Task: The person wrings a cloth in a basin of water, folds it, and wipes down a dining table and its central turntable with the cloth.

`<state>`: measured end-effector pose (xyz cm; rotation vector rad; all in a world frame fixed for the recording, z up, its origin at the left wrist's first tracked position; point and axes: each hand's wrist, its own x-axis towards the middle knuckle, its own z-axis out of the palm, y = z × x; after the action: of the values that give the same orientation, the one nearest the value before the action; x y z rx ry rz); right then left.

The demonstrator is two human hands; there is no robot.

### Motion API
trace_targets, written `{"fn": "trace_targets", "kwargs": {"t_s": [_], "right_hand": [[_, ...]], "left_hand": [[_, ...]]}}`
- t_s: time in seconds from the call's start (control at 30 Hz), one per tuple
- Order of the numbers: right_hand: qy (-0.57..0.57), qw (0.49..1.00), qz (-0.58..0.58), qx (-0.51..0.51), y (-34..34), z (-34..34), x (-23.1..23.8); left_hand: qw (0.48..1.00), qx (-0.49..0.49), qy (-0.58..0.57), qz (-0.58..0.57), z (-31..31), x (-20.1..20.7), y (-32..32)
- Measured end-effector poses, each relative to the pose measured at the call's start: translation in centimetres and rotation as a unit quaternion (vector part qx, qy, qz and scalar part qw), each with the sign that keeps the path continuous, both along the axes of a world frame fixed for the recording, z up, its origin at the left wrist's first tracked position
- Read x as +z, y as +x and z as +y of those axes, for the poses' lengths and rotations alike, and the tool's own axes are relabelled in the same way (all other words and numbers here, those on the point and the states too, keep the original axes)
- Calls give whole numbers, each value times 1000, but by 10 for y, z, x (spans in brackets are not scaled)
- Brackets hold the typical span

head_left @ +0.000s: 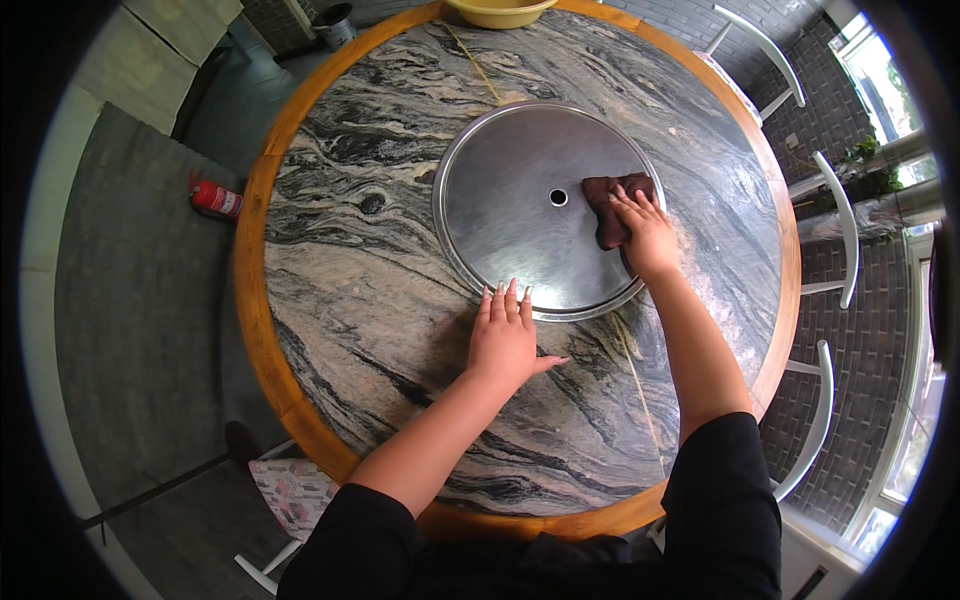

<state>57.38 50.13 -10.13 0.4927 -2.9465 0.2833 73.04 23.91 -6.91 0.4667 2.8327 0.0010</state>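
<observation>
A round metal lid-like disc (530, 150) with a raised rim and a small hole at its middle lies on the marble-patterned round table (350, 280). My right hand (645, 232) presses a dark brown cloth (606, 205) flat against the right part of the disc, fingers spread over the cloth. At the disc's near edge, my left hand (508, 335) rests with fingers stretched out, fingertips on the rim and thumb pointing right over the stone. Nothing is held in the left hand.
A yellow basin (500, 12) stands at the table's far edge. White-framed chairs (842, 230) line the right side, and a patterned chair seat (293, 495) is at the near left. A red fire extinguisher (215, 198) is on the left, a dark bin (335, 28) at the back.
</observation>
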Motion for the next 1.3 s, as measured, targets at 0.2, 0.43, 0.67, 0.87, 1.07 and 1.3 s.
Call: {"fn": "trace_targets", "kwargs": {"t_s": [0.2,0.43,0.67,0.87,1.07,1.3], "right_hand": [[45,995,15,-87,8,23,-6],[-36,980,56,-189,38,-22,-17],[-125,983,57,-120,64,-102,-21],[-165,986,10,-32,83,-159,-15],[-169,984,-46,35,90,-168,-5],[-196,966,-74,150,119,-160,7]], "left_hand": [[999,6,42,27,-5,-5,3],[979,37,171,102,2,-17,23],[979,21,169,110,0,-16,20],[987,19,142,69,-6,-16,21],[969,86,211,93,-76,-7,30],[976,158,134,69,-111,-8,-6]]}}
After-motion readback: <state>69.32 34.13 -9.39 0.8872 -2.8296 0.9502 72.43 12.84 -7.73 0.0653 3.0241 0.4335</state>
